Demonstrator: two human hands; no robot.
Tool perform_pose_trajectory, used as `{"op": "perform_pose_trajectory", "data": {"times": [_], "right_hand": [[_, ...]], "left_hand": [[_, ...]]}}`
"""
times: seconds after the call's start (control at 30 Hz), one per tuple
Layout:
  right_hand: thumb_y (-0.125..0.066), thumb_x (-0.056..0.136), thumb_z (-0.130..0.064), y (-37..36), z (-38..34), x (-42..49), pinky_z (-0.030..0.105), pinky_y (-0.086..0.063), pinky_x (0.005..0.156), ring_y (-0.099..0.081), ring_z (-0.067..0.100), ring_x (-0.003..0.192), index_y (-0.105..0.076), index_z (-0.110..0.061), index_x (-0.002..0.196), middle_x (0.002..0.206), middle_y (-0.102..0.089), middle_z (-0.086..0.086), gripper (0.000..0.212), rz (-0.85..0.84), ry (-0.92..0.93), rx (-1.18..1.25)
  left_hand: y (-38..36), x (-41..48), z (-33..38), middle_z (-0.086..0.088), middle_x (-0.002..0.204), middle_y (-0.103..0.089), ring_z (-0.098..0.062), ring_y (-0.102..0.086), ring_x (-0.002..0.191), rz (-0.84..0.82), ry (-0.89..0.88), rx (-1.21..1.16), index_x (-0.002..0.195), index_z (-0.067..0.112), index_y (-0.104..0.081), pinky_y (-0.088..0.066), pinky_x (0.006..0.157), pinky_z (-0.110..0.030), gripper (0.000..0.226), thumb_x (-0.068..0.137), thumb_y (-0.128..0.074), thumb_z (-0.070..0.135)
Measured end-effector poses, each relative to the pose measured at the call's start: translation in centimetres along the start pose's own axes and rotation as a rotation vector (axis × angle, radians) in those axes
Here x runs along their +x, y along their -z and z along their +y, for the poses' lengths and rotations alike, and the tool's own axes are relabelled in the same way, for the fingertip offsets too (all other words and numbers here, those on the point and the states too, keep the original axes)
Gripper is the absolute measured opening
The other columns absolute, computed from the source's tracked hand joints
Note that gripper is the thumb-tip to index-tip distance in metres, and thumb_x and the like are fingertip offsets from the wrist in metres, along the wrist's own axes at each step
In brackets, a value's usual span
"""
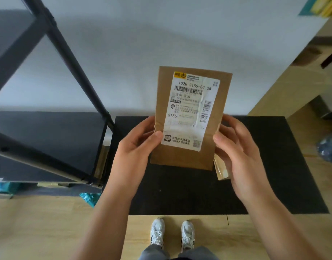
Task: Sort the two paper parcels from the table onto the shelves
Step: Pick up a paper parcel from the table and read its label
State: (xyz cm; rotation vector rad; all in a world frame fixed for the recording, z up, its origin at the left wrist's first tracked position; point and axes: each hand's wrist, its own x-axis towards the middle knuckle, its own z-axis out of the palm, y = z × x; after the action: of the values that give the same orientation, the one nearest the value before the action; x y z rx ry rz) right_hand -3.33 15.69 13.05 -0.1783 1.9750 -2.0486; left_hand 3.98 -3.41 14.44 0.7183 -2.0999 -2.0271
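Observation:
A flat brown paper parcel (182, 158) with a white shipping label is held upright above the black table (264, 166), its label facing me. My left hand (137, 147) grips its left edge, thumb on the front. My right hand (236, 147) grips the right edge. A second small brown parcel (221, 171) lies on the table, partly hidden behind my right hand and the held parcel. The black metal shelf unit (48, 143) stands to the left of the table.
A white wall is behind the table. Teal packets (89, 197) lie on the wood floor under the shelf. A wooden cabinet (302, 87) stands at right, with a blue bag (330, 147) near it. My white shoes (172, 233) are at the table's front edge.

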Motion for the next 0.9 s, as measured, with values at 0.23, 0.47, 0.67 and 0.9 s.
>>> {"op": "perform_pose_trajectory", "data": {"times": [0.23, 0.47, 0.67, 0.9], "right_hand": [[-0.064, 0.085, -0.028, -0.1, -1.7, -0.7, 0.050, -0.047, 0.103, -0.062, 0.015, 0.124, -0.058, -0.038, 0.130, 0.127, -0.069, -0.007, 0.046, -0.009, 0.110, 0.026], [-0.065, 0.077, -0.038, -0.1, -2.6, -1.6, 0.047, -0.049, 0.102, -0.062, 0.013, 0.123, -0.058, -0.042, 0.126, 0.126, -0.069, -0.009, 0.049, -0.020, 0.195, 0.027], [-0.063, 0.079, -0.037, 0.0, -2.6, -2.1, 0.045, -0.050, 0.101, -0.062, 0.012, 0.124, -0.057, -0.040, 0.130, 0.127, -0.069, -0.011, 0.051, -0.049, 0.212, -0.006], [-0.063, 0.079, -0.039, 0.3, -2.8, -2.7, 0.045, -0.051, 0.099, -0.063, 0.014, 0.120, -0.060, -0.043, 0.123, 0.123, -0.070, -0.008, 0.044, -0.030, 0.219, 0.022]], "left_hand": [[0.6, -0.7, 2.3, 0.008, 0.108, -0.077, -0.008, -0.073, 0.101, 0.035, -0.082, -0.067, 0.129, 0.030, -0.064, -0.058, 0.073, -0.015, 0.053, 0.076, -0.070, 0.031], [0.7, -1.6, 3.0, 0.006, 0.104, -0.079, -0.011, -0.075, 0.100, 0.046, -0.094, -0.061, 0.124, 0.027, -0.067, -0.061, 0.082, -0.028, 0.056, 0.069, -0.072, 0.034], [1.1, -2.2, 3.2, 0.007, 0.102, -0.080, -0.012, -0.075, 0.098, 0.048, -0.072, -0.025, 0.118, 0.027, -0.070, -0.057, 0.090, -0.037, 0.036, 0.083, -0.071, 0.019], [0.8, -3.2, 3.4, 0.008, 0.096, -0.080, -0.010, -0.076, 0.094, 0.063, -0.039, -0.001, 0.111, 0.033, -0.071, -0.057, 0.083, -0.029, 0.032, 0.080, -0.072, 0.026]]}}
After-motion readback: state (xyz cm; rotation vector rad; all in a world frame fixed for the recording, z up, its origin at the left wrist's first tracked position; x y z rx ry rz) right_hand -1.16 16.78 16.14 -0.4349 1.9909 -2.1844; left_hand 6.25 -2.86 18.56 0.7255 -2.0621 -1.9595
